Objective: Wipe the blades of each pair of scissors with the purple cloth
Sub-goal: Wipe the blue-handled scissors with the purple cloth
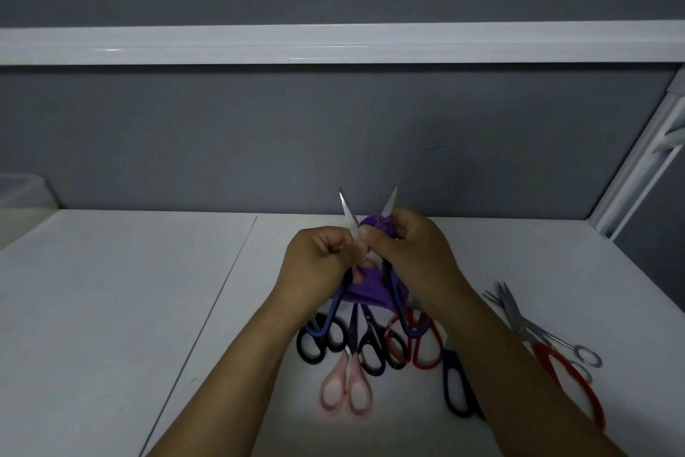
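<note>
A white bench (111,289) is stretching across the lower half of the view, and a thin dark seam (222,289) is running diagonally through its left part. A grey wall (259,137) is rising behind it. A glossy white rail (333,45) is crossing that wall horizontally, high up. At the right, a white frame post (637,167) is slanting up from the bench's far corner. At the far left, a translucent box (22,193) is sitting against the wall, partly cut off.

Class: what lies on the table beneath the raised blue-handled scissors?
Pink scissors, black scissors and red scissors lie piled there; their blades are mostly hidden by the purple cloth.
</note>
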